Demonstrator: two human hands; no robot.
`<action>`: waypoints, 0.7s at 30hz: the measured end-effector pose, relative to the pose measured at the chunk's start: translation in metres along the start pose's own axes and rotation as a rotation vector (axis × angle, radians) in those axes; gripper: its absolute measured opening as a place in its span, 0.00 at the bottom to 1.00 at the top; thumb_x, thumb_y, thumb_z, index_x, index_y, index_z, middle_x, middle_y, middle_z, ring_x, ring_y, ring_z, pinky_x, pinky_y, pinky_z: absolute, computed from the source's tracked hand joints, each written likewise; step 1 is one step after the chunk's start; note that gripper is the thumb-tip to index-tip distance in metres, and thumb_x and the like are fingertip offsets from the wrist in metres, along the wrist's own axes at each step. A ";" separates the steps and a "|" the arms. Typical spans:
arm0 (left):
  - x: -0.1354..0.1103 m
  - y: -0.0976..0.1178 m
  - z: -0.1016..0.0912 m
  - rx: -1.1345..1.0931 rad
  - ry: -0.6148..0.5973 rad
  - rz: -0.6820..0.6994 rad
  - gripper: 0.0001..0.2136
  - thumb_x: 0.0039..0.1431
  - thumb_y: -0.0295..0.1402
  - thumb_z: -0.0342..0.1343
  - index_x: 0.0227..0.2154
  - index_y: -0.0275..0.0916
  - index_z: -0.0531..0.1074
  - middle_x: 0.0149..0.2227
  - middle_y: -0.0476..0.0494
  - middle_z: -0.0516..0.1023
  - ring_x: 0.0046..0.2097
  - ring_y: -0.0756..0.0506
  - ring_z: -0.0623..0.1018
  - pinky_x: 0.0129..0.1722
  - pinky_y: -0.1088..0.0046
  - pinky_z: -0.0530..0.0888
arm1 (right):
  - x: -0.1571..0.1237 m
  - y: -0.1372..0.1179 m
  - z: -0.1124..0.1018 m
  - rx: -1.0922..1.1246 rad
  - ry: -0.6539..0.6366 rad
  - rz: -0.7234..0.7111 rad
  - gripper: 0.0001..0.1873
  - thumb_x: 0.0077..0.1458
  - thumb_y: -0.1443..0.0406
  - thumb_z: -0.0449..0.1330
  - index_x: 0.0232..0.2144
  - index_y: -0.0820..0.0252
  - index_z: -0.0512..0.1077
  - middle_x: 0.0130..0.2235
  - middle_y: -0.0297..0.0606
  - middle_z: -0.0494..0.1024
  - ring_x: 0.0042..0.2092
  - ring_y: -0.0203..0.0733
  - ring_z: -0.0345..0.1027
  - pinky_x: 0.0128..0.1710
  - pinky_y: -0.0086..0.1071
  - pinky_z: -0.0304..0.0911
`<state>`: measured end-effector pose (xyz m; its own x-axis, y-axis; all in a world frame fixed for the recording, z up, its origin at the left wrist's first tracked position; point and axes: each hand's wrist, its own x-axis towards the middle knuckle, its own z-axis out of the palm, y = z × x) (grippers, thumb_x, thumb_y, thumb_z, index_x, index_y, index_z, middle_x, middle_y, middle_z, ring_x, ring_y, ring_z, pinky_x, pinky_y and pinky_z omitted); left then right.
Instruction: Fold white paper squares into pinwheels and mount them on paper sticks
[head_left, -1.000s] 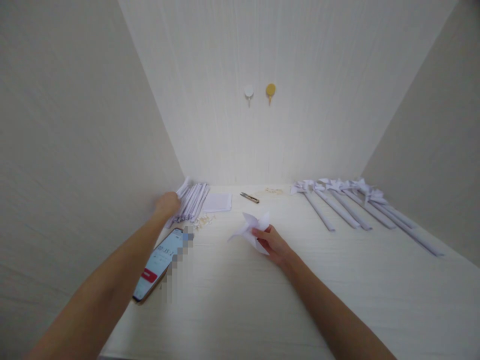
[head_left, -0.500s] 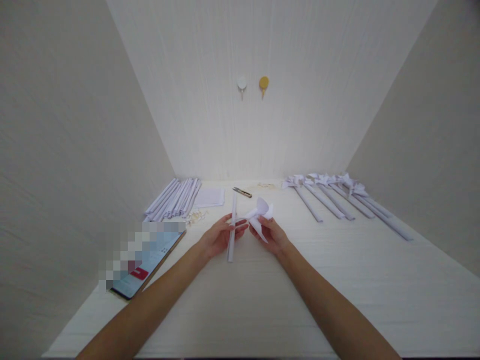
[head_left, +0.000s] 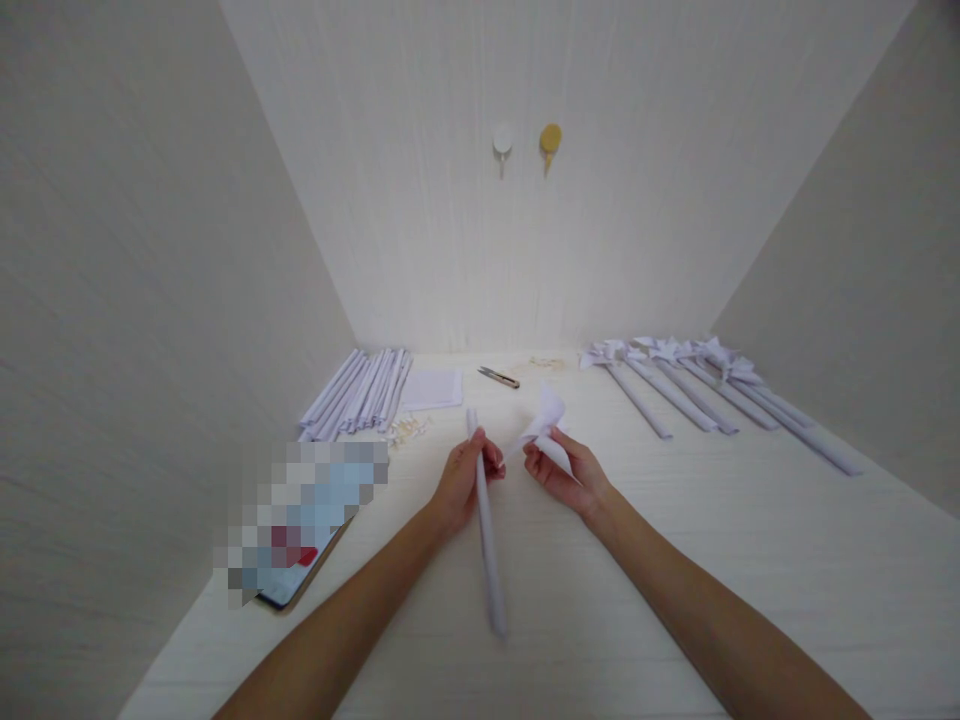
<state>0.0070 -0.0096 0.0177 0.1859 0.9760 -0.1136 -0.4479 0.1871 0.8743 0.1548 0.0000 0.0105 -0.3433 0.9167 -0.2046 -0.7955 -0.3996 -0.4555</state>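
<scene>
In my left hand [head_left: 466, 480] is a rolled white paper stick [head_left: 489, 560], gripped near its upper end, with its lower end slanting toward me over the table. My right hand [head_left: 566, 470] pinches a white paper pinwheel head [head_left: 550, 415] with curled blades, slightly blurred. The stick and the pinwheel head are apart, a short gap between the two hands. Beyond them lie small thread snips [head_left: 499, 377]. Off to the right, several finished paper pinwheels [head_left: 675, 385] rest in a row with their heads toward the back wall.
At the back left a pile of rolled paper sticks [head_left: 360, 390] lies beside flat paper sheets [head_left: 433, 388]. Small pale bits [head_left: 409, 430] are scattered near them. A phone [head_left: 322, 535], partly pixelated, lies at the left. White [head_left: 502, 140] and yellow [head_left: 550, 138] hooks are on the back wall.
My left hand now holds the stick nearer its top, and more of its length extends toward me. The right hand has drawn the pinwheel head slightly away. The view has shifted a little.
</scene>
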 end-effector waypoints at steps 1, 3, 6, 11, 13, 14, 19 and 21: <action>0.000 -0.002 0.000 0.041 -0.019 0.007 0.18 0.49 0.45 0.52 0.16 0.35 0.62 0.14 0.52 0.64 0.18 0.56 0.66 0.19 0.81 0.63 | 0.000 0.000 0.001 -0.003 0.004 0.002 0.09 0.36 0.71 0.65 0.23 0.61 0.68 0.22 0.29 0.75 0.25 0.29 0.68 0.26 0.21 0.65; -0.001 -0.004 0.001 0.121 -0.053 0.018 0.17 0.49 0.46 0.51 0.19 0.35 0.63 0.12 0.54 0.61 0.15 0.56 0.62 0.15 0.81 0.58 | -0.001 0.001 0.002 -0.014 0.006 0.001 0.10 0.36 0.71 0.66 0.23 0.61 0.68 0.22 0.29 0.75 0.25 0.29 0.68 0.26 0.21 0.66; -0.002 -0.005 0.000 0.217 -0.100 0.032 0.16 0.51 0.47 0.49 0.28 0.36 0.65 0.10 0.58 0.59 0.11 0.56 0.57 0.11 0.80 0.52 | -0.001 -0.001 0.003 -0.037 0.009 -0.012 0.08 0.39 0.69 0.64 0.24 0.59 0.68 0.22 0.28 0.75 0.25 0.29 0.68 0.27 0.21 0.66; -0.003 -0.002 0.000 0.188 -0.214 -0.063 0.20 0.51 0.46 0.48 0.41 0.36 0.61 0.11 0.59 0.61 0.09 0.56 0.55 0.10 0.81 0.49 | -0.001 -0.004 0.003 0.001 0.016 -0.019 0.06 0.42 0.68 0.63 0.24 0.60 0.68 0.23 0.28 0.75 0.24 0.28 0.67 0.26 0.20 0.66; -0.003 0.000 0.000 0.135 -0.265 -0.135 0.19 0.50 0.45 0.49 0.39 0.36 0.61 0.14 0.57 0.66 0.09 0.57 0.56 0.09 0.81 0.49 | 0.000 -0.004 0.004 0.008 0.037 0.013 0.05 0.43 0.68 0.62 0.24 0.60 0.68 0.22 0.29 0.75 0.24 0.28 0.68 0.26 0.19 0.66; -0.002 0.000 0.000 0.110 -0.287 -0.167 0.17 0.50 0.44 0.49 0.37 0.36 0.61 0.16 0.56 0.67 0.09 0.58 0.56 0.09 0.81 0.49 | 0.000 -0.003 0.004 0.003 0.054 0.039 0.04 0.43 0.68 0.62 0.24 0.61 0.68 0.22 0.29 0.75 0.24 0.28 0.68 0.26 0.19 0.66; -0.001 0.002 0.001 0.005 -0.358 -0.221 0.11 0.51 0.39 0.50 0.29 0.35 0.63 0.17 0.55 0.66 0.09 0.60 0.55 0.08 0.82 0.47 | 0.003 -0.001 0.006 -0.037 0.099 0.115 0.04 0.47 0.68 0.59 0.24 0.63 0.68 0.20 0.32 0.75 0.23 0.29 0.68 0.26 0.19 0.66; -0.001 0.003 0.001 -0.011 -0.389 -0.224 0.09 0.51 0.37 0.49 0.28 0.35 0.63 0.17 0.55 0.66 0.09 0.60 0.55 0.08 0.82 0.47 | 0.004 -0.001 0.005 -0.046 0.096 0.097 0.03 0.47 0.68 0.60 0.24 0.63 0.68 0.21 0.33 0.75 0.24 0.29 0.69 0.27 0.20 0.66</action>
<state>0.0063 -0.0101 0.0211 0.5932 0.7972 -0.1121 -0.3681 0.3924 0.8429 0.1516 0.0044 0.0143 -0.3663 0.8700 -0.3302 -0.7365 -0.4879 -0.4685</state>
